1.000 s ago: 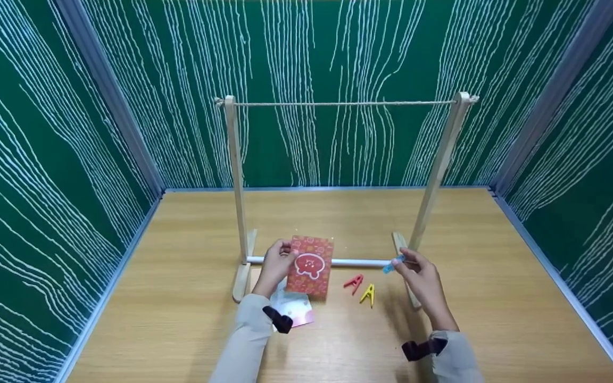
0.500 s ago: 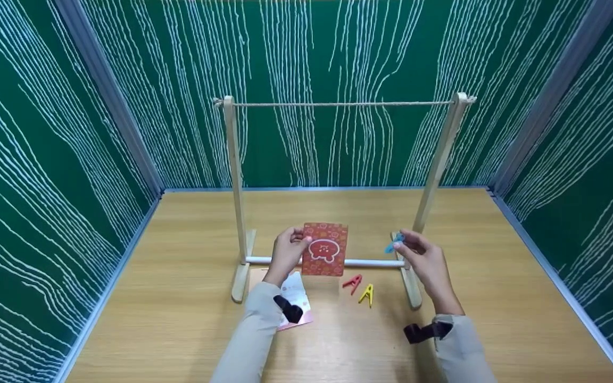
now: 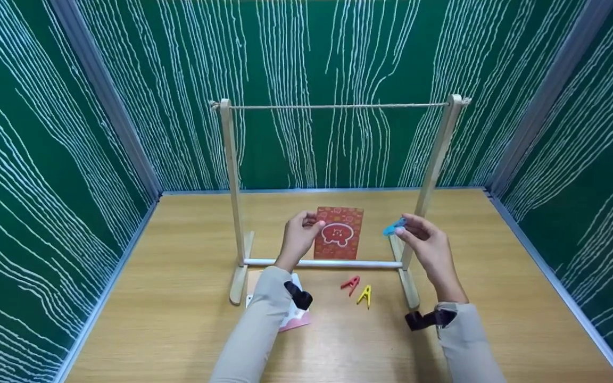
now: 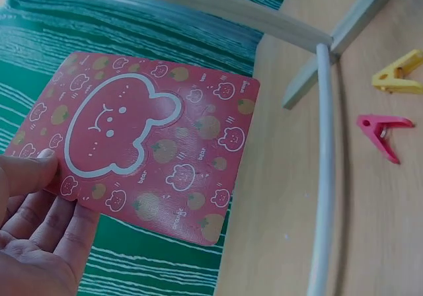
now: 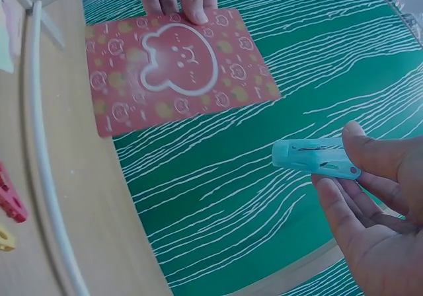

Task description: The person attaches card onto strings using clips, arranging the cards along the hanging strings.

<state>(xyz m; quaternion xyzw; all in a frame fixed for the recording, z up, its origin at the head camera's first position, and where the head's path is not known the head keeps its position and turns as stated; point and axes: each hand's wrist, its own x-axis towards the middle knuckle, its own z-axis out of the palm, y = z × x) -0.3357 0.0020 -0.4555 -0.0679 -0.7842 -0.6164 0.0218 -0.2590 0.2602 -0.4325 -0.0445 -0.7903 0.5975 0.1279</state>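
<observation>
My left hand [image 3: 300, 236] pinches a red card [image 3: 337, 235] by its left edge, thumb on the front. White-outlined bear faces and small oranges are printed on the card, as the left wrist view [image 4: 158, 144] shows. In my right hand [image 3: 430, 250], a blue clothespin [image 3: 394, 227] is pinched between thumb and fingers, its nose pointing left toward the card. Both hands are raised above the table around the white bottom bar [image 3: 349, 263] of a wooden stand. A red clothespin [image 3: 350, 285] and a yellow clothespin [image 3: 364, 296] lie on the table in front of the bar.
A rope [image 3: 338, 106] runs across the top between the left wooden post [image 3: 233, 175] and the right wooden post [image 3: 438, 159]. Pale pink and white cards [image 3: 296, 318] lie on the table, partly under my left forearm. Green walls with white lines surround the table.
Both hands have risen and moved away from me; the left has also shifted right. The red card has lifted off the other cards' area, and the blue clothespin has come up with my right hand.
</observation>
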